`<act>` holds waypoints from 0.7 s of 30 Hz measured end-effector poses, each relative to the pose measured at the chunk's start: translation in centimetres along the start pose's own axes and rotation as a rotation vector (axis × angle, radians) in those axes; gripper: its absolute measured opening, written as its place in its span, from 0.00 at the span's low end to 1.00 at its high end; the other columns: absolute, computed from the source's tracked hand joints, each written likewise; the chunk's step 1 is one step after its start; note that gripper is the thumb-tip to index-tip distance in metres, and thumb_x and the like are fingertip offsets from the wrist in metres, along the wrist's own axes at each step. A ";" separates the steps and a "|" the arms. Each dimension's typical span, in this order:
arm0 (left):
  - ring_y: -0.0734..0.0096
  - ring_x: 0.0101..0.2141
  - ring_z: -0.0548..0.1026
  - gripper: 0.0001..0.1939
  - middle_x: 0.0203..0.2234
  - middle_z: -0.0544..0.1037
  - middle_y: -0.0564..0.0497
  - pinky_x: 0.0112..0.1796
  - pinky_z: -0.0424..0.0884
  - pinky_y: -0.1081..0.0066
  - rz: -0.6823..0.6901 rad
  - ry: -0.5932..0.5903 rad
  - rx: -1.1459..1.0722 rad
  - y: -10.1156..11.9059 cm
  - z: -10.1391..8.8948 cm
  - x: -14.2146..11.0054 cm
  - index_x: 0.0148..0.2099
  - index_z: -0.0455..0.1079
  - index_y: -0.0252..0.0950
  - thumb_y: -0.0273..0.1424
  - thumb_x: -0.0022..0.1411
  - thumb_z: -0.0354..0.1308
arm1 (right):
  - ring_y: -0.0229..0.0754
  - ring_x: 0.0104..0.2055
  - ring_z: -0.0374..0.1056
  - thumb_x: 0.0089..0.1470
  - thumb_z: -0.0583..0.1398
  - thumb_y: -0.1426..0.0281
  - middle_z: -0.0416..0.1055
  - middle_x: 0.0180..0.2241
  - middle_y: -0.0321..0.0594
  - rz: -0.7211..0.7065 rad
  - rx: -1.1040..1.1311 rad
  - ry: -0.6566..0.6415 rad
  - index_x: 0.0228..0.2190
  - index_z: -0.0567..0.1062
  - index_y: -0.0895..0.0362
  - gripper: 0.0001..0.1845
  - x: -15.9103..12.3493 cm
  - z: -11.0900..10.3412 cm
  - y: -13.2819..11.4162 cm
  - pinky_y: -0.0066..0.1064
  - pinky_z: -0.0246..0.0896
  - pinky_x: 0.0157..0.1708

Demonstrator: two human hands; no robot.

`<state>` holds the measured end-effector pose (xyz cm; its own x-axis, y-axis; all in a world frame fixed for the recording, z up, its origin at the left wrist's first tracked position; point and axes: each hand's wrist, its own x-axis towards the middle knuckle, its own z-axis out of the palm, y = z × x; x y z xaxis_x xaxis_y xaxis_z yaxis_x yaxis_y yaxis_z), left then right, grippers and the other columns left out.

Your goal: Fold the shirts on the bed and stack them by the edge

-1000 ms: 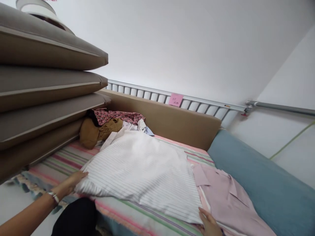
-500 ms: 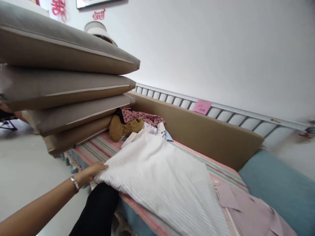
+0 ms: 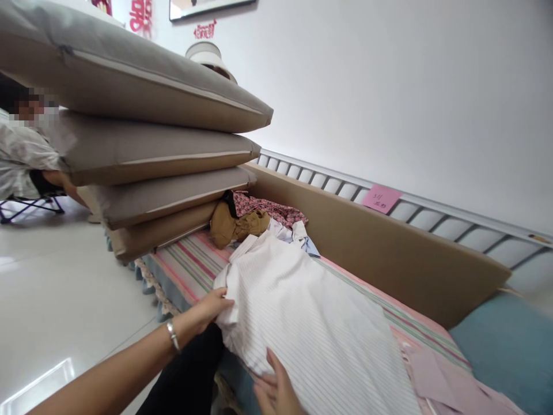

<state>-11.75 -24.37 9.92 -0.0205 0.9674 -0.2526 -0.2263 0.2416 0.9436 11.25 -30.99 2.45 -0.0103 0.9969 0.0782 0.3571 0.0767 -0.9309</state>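
A white, finely striped garment that looks like a shirt [image 3: 311, 311] lies spread over the bed-like seat in front of me. My left hand [image 3: 213, 305], with a silver bangle at the wrist, is closed on its near left edge, fingers and thumb pinching the cloth. Low in the view, my right hand [image 3: 279, 386] is at the near edge of the shirt. Its fingers are apart and touch or nearly touch the cloth; the rest of it is cut off by the frame. Folded pink clothing [image 3: 453, 380] lies to the right of the shirt.
Thick grey-brown cushions [image 3: 173, 153] are stacked at the left. Behind the shirt are a brown garment [image 3: 242, 226] and a floral cloth [image 3: 276, 208]. A brown board [image 3: 367, 242] leans on the metal rail. A blue cushion [image 3: 505, 340] stands right; another person [image 3: 26, 155] sits far left.
My right hand has come into view at the shirt's near edge. My left hand still grips the cloth, its edge now bunched and folded. The view has swung left, showing the other person.
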 end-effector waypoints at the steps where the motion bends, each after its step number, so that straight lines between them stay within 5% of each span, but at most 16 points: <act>1: 0.70 0.28 0.73 0.15 0.28 0.76 0.51 0.28 0.67 0.74 0.027 -0.031 0.064 -0.1 1.4 0.0 0.37 0.69 0.33 0.30 0.43 0.59 | 0.45 0.38 0.72 0.41 0.59 0.61 0.68 0.51 0.49 -0.019 0.022 -0.014 0.52 0.65 0.56 0.35 0.6 1.9 -1.3 0.33 0.69 0.37; 4: 0.70 0.26 0.72 0.13 0.25 0.76 0.52 0.27 0.66 0.74 0.068 -0.185 0.212 -1.0 4.2 0.6 0.36 0.71 0.33 0.27 0.45 0.53 | 0.43 0.29 0.71 0.41 0.60 0.58 0.76 0.35 0.45 0.079 0.115 -0.051 0.47 0.68 0.58 0.31 4.0 4.6 -4.3 0.32 0.67 0.29; 6: 0.68 0.30 0.74 0.15 0.27 0.77 0.51 0.33 0.69 0.72 0.143 -0.270 0.347 -1.8 3.9 1.5 0.36 0.73 0.34 0.23 0.44 0.51 | 0.40 0.20 0.66 0.39 0.60 0.53 0.72 0.22 0.38 0.230 0.244 -0.049 0.36 0.71 0.59 0.26 6.4 4.6 -4.9 0.30 0.62 0.22; 11: 0.59 0.53 0.67 0.31 0.52 0.72 0.45 0.54 0.60 0.60 0.416 -0.108 0.973 -3.5 -1.7 4.8 0.54 0.68 0.38 0.17 0.47 0.48 | 0.35 0.18 0.63 0.29 0.67 0.53 0.69 0.17 0.33 0.340 0.505 0.031 0.27 0.69 0.58 0.26 9.2 3.7 -3.0 0.26 0.59 0.20; 15: 0.47 0.61 0.54 0.25 0.61 0.59 0.41 0.55 0.53 0.46 0.439 -0.068 1.304 -4.2 -4.2 7.7 0.53 0.69 0.41 0.21 0.54 0.51 | 0.34 0.19 0.64 0.31 0.68 0.54 0.71 0.19 0.32 0.336 0.580 0.065 0.30 0.69 0.57 0.27 9.1 3.7 -1.9 0.26 0.59 0.22; 18: 0.50 0.58 0.59 0.16 0.55 0.69 0.43 0.55 0.50 0.45 0.507 -0.096 1.310 -3.6 -4.5 9.1 0.43 0.74 0.39 0.22 0.58 0.48 | 0.34 0.21 0.65 0.30 0.69 0.54 0.72 0.21 0.33 0.355 0.612 0.075 0.30 0.68 0.57 0.28 9.2 3.1 -2.1 0.27 0.61 0.24; 21: 0.61 0.45 0.71 0.15 0.38 0.78 0.48 0.55 0.51 0.48 0.550 -0.097 1.270 -1.8 -5.3 8.8 0.37 0.73 0.38 0.22 0.60 0.45 | 0.34 0.23 0.66 0.30 0.69 0.55 0.73 0.23 0.34 0.382 0.654 0.107 0.31 0.69 0.57 0.28 9.4 2.2 -2.6 0.27 0.63 0.28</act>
<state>-16.71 -16.73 4.85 0.2615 0.9487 0.1775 0.8214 -0.3153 0.4753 8.15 -21.75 4.80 0.1050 0.9517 -0.2886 -0.3087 -0.2447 -0.9191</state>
